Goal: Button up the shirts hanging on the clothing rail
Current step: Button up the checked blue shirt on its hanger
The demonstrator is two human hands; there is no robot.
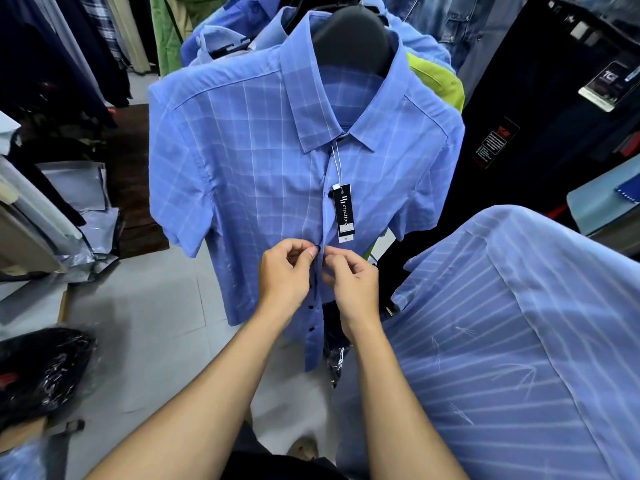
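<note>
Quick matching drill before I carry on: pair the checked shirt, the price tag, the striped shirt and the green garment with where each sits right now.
Things:
1. checked shirt
2. tag
3. striped shirt
4. green garment

Places:
A. behind the checked shirt's shoulder, at the right of the view
B. low at the right, nearest the camera
C. on the black hanger, both hands pinching its placket
D. hanging on a string below the collar

Pairs: 1-C, 2-D, 3-B, 4-A
</note>
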